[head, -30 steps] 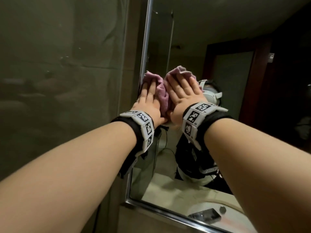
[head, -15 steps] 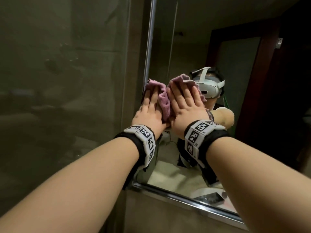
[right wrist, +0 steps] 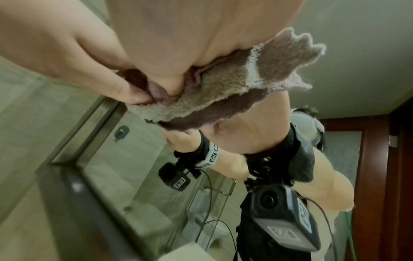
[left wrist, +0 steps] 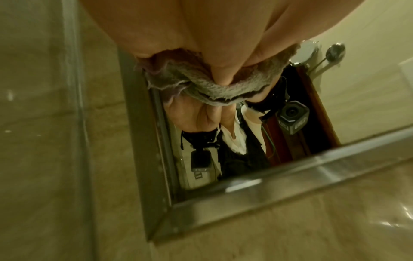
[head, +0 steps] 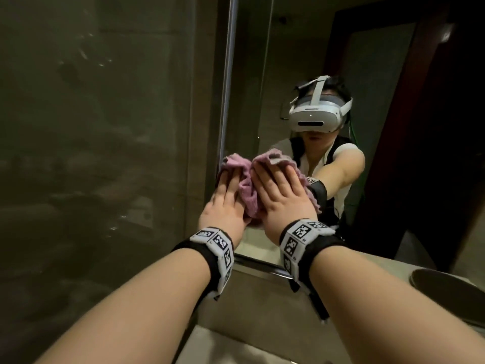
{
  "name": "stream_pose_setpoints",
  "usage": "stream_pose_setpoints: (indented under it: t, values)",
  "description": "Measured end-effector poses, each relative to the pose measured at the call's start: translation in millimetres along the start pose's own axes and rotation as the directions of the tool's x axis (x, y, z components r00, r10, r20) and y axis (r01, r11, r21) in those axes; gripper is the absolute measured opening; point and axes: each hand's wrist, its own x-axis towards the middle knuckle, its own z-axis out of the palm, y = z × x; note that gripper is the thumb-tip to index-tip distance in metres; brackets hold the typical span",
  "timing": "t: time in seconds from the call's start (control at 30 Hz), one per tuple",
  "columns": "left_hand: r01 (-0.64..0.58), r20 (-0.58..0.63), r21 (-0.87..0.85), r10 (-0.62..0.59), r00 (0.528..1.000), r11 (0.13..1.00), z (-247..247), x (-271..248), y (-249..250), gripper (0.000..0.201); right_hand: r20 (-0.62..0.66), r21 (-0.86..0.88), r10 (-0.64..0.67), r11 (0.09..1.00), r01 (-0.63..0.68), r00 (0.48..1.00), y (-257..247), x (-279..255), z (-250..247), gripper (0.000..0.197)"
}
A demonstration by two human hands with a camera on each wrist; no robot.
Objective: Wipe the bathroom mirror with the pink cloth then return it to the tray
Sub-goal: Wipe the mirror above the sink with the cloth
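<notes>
The pink cloth [head: 246, 189] is bunched flat against the bathroom mirror [head: 275, 74], close to its lower left corner. My left hand [head: 227, 198] and right hand [head: 283, 193] lie side by side on it, fingers straight, pressing it to the glass. The left wrist view shows the cloth [left wrist: 214, 88] squeezed under my left hand [left wrist: 178, 26], just above the mirror's metal frame corner [left wrist: 167, 203]. Under my right hand [right wrist: 178, 35] the cloth [right wrist: 212, 98] spreads out frilled. No tray is in view.
A glossy tiled wall [head: 105, 127] runs along the left of the mirror's frame [head: 227, 74]. Below the mirror lie a stone counter [head: 262, 345] and a dark round basin [head: 451, 292] at the right. The glass reflects a person in a headset and a dark door.
Both hands have slid the cloth down the mirror, from mid height towards the bottom frame. They stay pressed flat side by side.
</notes>
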Motion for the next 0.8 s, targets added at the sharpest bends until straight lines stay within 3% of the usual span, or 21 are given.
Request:
stream_pose_setpoints:
  t: [0.17, 0.33, 0.53, 0.6, 0.73, 0.8]
  values:
    - [0.001, 0.042, 0.023, -0.002, 0.999, 1.0, 36.4, -11.6, -4.4, 0.064, 0.064, 0.033, -0.013, 0.999, 0.011, 0.998, -13.1, -24.1, 26.2, 0.062]
    - [-0.018, 0.041, 0.041, 0.017, 0.999, 0.999, 63.1, -27.1, -7.0, 0.05, 0.136, 0.097, 0.022, 0.995, -0.036, 0.99, -29.1, -47.3, 44.8, 0.07]
    - [-0.046, 0.021, 0.068, 0.045, 0.999, 0.997, 80.5, -36.1, -17.7, 0.06, 0.152, 0.067, -0.057, 0.997, 0.047, 0.987, -23.0, -60.6, 52.0, 0.063]
    - [-0.028, 0.006, 0.026, 0.028, 1.0, 0.999, 77.5, -38.7, -16.0, 0.062, 0.123, 0.049, -0.107, 0.994, 0.102, 0.987, -15.6, -61.0, 52.5, 0.059]
    - [-0.057, -0.172, -0.036, 0.05, 0.984, 0.998, 65.1, -41.5, -10.6, 0.086, -0.049, 0.055, -0.163, 0.985, 0.165, 0.985, -4.9, -63.3, 51.3, 0.063]
    - [-0.022, -0.139, -0.071, 0.012, 0.99, 0.997, 58.5, -42.3, -7.5, 0.083, -0.143, 0.048, -0.183, 0.98, 0.191, 0.973, -2.9, -64.5, 49.8, 0.063]
